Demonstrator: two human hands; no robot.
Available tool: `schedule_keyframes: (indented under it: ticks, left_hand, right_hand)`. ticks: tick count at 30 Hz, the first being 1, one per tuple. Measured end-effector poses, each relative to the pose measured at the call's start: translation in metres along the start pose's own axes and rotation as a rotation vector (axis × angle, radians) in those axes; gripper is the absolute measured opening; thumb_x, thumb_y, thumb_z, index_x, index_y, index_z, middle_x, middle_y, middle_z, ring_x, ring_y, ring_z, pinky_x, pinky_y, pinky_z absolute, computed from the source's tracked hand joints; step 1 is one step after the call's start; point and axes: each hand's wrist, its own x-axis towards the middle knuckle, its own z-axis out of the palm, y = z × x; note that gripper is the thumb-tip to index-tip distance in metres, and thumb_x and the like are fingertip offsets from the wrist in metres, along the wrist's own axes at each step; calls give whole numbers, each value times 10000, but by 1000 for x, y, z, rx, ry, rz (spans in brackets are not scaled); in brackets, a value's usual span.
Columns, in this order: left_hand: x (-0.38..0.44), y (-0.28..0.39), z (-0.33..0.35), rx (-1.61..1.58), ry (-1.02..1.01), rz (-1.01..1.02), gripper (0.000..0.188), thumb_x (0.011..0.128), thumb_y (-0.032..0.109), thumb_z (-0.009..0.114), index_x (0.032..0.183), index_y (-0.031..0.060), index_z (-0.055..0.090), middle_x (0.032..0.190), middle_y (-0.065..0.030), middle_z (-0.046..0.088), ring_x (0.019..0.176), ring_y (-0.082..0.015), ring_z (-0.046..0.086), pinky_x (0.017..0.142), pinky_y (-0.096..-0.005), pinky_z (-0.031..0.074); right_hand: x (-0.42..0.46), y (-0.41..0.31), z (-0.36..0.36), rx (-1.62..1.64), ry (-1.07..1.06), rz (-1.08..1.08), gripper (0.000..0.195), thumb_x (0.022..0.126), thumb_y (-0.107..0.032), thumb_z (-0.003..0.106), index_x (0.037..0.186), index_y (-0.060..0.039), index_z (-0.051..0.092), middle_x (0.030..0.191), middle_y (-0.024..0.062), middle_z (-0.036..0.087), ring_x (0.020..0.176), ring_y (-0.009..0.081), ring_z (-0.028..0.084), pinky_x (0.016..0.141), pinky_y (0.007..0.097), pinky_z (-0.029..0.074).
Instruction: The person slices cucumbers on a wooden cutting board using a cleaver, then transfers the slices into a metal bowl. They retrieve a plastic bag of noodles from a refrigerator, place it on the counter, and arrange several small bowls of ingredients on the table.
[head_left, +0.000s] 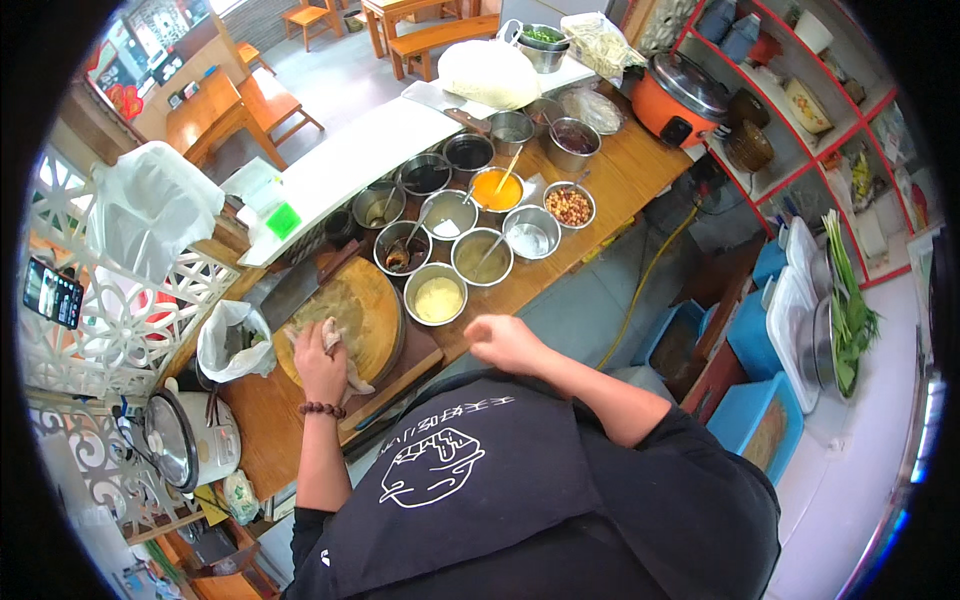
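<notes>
On the round wooden chopping block (375, 300), my left hand (319, 364) grips a pale, crumpled cloth (358, 382), part of which trails over the block's near edge. A cleaver (296, 294) lies across the far left of the block, beyond that hand. My right hand (501, 341) hangs loosely curled near the counter's front edge, with nothing visible in it. Closest to it is a metal pot of pale yellow minced food (438, 300). Behind stand a pot of cloudy liquid (482, 257) and a pot of dark sauce with a spoon (403, 249).
More metal pots hold orange liquid (496, 189), nuts (569, 205) and dark sauces. A second cleaver (469, 120) rests on the white ledge (337, 187). An orange cooker (679, 101) stands far right. At left are a lined bin (236, 341) and a rice cooker (191, 439).
</notes>
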Motion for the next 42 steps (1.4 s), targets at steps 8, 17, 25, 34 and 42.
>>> schedule_keyframes:
  ticks: [8, 17, 25, 34, 42]
  left_hand:
    - [-13, 18, 25, 259, 42, -99, 428, 908, 180, 695, 1308, 28, 678, 1378, -230, 646, 1298, -437, 576, 1124, -524, 432]
    - [-12, 27, 28, 375, 6, -181, 437, 911, 155, 670, 1328, 24, 662, 1388, -226, 627, 1303, -429, 568, 1129, -525, 424]
    - [-12, 17, 31, 395, -24, -209, 487, 918, 170, 661, 1385, 35, 620, 1432, -215, 604, 1344, -428, 541, 1152, -525, 411]
    - [-15, 18, 30, 386, -9, -209, 519, 889, 151, 677, 1388, 26, 609, 1441, -224, 589, 1347, -443, 523, 1153, -539, 392]
    - [-15, 24, 33, 342, -1, -193, 517, 862, 121, 681, 1367, 31, 618, 1435, -214, 591, 1348, -427, 525, 1154, -526, 395]
  right_hand:
    - [15, 90, -95, -183, -179, 36, 329, 901, -227, 715, 1156, -22, 747, 1100, 215, 769, 1041, 384, 734, 933, 461, 576]
    - [33, 158, -169, -377, -269, 46, 314, 906, -236, 723, 1136, -23, 738, 1092, 228, 755, 1058, 419, 711, 926, 502, 563]
    - [27, 186, -170, -437, -327, 20, 283, 914, -242, 733, 1104, -32, 739, 1072, 231, 753, 1031, 445, 705, 903, 531, 560]
    - [21, 172, -184, -396, -284, 156, 345, 911, -246, 721, 1181, -31, 738, 1136, 226, 755, 1070, 421, 715, 945, 504, 567]
    - [79, 123, -306, -323, 89, 128, 308, 907, -237, 707, 1134, -36, 767, 1058, 190, 776, 1019, 341, 745, 908, 441, 575]
